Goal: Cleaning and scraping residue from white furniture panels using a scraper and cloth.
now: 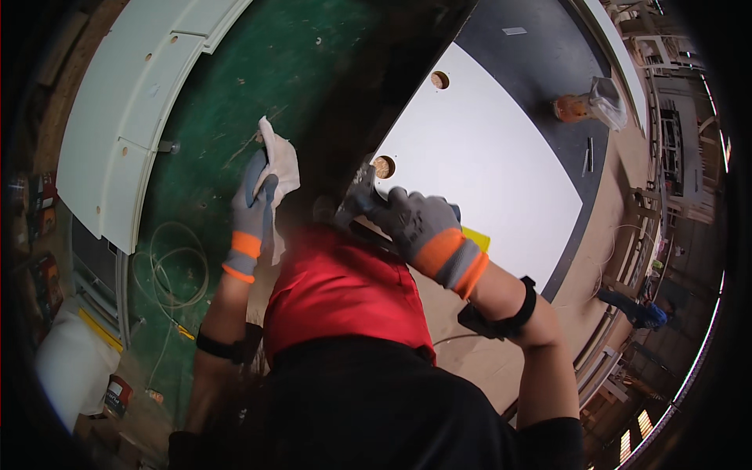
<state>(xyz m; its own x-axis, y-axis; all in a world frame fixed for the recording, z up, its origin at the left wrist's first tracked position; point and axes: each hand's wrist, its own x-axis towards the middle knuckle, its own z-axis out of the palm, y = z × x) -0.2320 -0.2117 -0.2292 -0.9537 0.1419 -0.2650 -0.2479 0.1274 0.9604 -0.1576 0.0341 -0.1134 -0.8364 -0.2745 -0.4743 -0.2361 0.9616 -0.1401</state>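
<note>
My left hand, in a grey glove with an orange cuff band, is closed around a crumpled white cloth above the green floor. My right hand, gloved the same way, is curled over the near-left edge of a white panel. A dark, greyish metal piece shows at its fingertips, and a yellow piece sticks out beside its wrist; whether they belong to one tool I cannot tell. Close to that hand is a round hole in the panel, and a second hole lies farther up.
An orange-brown container with clear plastic stands on the dark board. Pale panels are stacked at left. A coiled hose lies on the green floor. Another person is at far right.
</note>
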